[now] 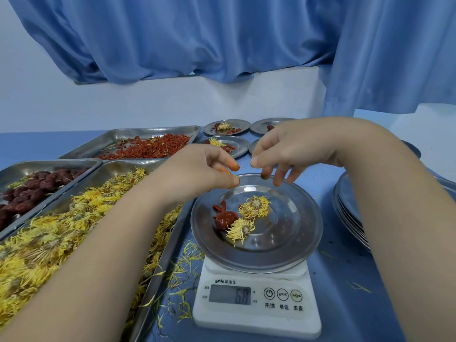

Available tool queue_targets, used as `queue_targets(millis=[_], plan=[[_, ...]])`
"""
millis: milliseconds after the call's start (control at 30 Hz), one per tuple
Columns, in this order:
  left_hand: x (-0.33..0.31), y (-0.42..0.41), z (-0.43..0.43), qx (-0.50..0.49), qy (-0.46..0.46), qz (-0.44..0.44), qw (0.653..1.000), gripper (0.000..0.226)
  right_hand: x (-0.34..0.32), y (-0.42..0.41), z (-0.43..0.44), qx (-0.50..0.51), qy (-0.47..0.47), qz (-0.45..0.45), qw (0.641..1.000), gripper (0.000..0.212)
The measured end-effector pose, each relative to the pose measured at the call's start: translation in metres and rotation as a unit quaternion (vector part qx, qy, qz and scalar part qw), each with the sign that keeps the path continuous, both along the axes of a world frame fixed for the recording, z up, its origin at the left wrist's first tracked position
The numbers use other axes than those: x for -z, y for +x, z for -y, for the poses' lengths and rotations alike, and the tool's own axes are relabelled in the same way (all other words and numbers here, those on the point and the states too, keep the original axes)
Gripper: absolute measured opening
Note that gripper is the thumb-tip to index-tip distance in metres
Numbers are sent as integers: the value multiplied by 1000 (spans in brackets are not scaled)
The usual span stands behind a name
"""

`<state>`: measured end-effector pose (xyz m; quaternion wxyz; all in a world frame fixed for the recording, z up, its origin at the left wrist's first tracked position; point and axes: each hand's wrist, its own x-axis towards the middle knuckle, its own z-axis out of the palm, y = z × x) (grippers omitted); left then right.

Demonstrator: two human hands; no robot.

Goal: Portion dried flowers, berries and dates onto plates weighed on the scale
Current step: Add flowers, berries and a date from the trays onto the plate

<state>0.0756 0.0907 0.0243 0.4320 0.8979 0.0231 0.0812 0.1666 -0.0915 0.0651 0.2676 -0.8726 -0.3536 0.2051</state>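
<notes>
Now the left hand [209, 169] pinches what look like orange berries [226, 168] just over the far-left rim of the plate [299, 233] on the scale [256, 317], whose middle lies below and to its right, while the right hand [283, 149] hangs slack and empty alongside.

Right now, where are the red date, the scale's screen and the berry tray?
red date [223, 218]: head view, its glossy middle.
scale's screen [229, 294]: head view, middle of the display.
berry tray [158, 131]: head view, bare far wall.
</notes>
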Motion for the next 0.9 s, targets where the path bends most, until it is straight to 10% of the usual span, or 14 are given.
queue_targets(millis=[900], plan=[[-16, -8, -11, 24, -58, -102, 993, 30, 35, -92, 35, 126, 129, 173, 968, 7]])
